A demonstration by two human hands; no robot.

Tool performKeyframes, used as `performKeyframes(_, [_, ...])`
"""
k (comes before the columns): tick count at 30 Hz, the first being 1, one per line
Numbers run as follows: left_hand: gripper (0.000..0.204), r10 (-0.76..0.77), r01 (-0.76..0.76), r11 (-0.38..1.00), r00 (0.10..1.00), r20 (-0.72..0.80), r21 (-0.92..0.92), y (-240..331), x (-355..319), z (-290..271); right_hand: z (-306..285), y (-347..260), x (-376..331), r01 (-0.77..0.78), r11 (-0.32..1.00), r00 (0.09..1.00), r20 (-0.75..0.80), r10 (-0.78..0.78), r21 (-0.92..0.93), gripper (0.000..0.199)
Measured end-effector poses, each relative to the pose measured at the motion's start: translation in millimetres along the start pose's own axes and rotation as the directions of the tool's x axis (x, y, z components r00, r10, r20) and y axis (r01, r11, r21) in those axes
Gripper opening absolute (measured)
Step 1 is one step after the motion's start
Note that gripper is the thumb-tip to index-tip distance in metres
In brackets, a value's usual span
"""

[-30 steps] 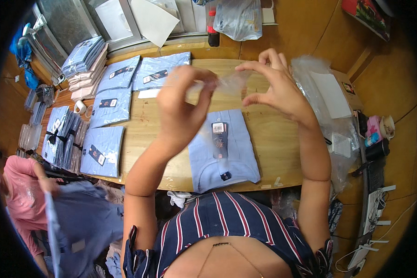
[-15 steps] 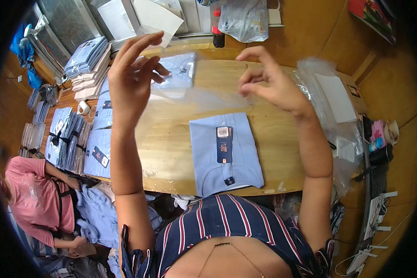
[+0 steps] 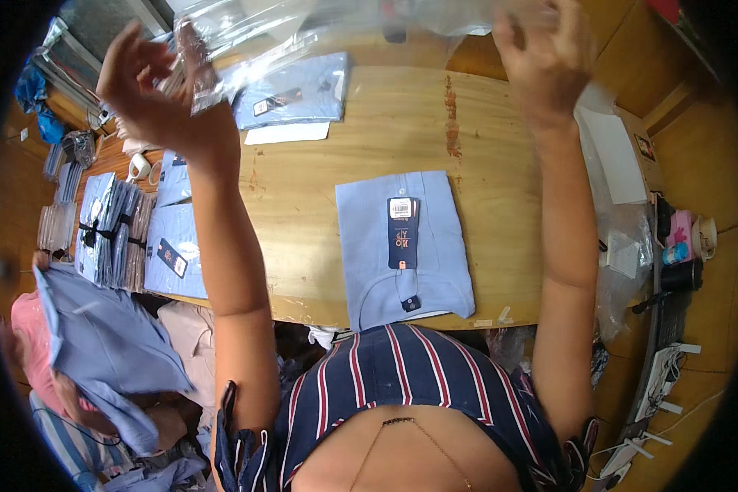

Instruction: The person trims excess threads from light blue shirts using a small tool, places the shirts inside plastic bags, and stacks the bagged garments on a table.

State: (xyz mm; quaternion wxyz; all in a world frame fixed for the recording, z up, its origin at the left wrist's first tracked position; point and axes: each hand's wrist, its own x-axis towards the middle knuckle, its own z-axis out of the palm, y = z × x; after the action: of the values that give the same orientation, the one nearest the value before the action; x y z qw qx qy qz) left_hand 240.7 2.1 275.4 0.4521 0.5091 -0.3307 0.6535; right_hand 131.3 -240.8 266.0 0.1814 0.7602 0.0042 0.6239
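Note:
A clear plastic bag (image 3: 258, 61) is stretched in the air across the far side of the table, between my two raised hands. My left hand (image 3: 160, 82) grips its left end with curled fingers, a little blurred. At the other end my right hand (image 3: 549, 61) is closed on the plastic, its fingertips smeared by motion. Below them, close to my body, a folded light blue shirt (image 3: 365, 238) lies on the wooden table. A dark hang tag (image 3: 403, 234) with a white label rests on the shirt, tied by a string near its neckline.
A bagged blue shirt (image 3: 291, 94) lies at the far side by a white card (image 3: 287, 133). Tied stacks of folded shirts (image 3: 98, 234) stand left. Plastic bags with white sheets (image 3: 611, 156) lie right. A co-worker in pink (image 3: 29, 328) handles a blue garment (image 3: 111, 328) at lower left.
My hands have moved up and apart, spreading the plastic bag wider above the far table edge. The co-worker has lifted a blue garment.

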Motion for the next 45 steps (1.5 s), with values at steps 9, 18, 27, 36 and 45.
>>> performKeyframes(9, [0.012, -0.783, 0.682, 0.581, 0.318, 0.535, 0.445, -13.2, -238.7, -41.8, 72.8, -40.6, -228.4, -0.791, 0.436, 0.589, 0.728, 0.353, 0.429, 0.010])
performKeyframes(18, [0.006, -0.828, 0.858, 0.077, -0.229, 0.513, 0.507, -28.8, -291.2, -68.3, 74.4, -42.7, -274.2, -0.942, -0.321, 0.060, 0.991, 0.122, 0.096, 0.019])
performKeyframes(27, [0.005, -0.785, 0.917, 0.053, -0.207, 0.583, 0.396, -4.9, -281.2, -80.5, 37.3, -37.4, -285.6, -0.963, -0.270, -0.071, 0.986, 0.151, -0.028, 0.017])
performKeyframes(36, [0.013, -0.721, 0.933, -0.099, -0.307, 0.621, 0.347, 35.3, -262.0, -112.5, -12.7, -39.1, -273.6, -0.949, -0.315, -0.034, 0.999, 0.019, -0.027, 0.015])
performKeyframes(45, [0.013, -0.592, 0.856, -0.147, -0.478, 0.649, 0.496, 86.5, -235.9, -165.6, -80.2, -35.8, -269.7, -0.950, -0.284, -0.067, 0.976, -0.207, -0.125, 0.013])
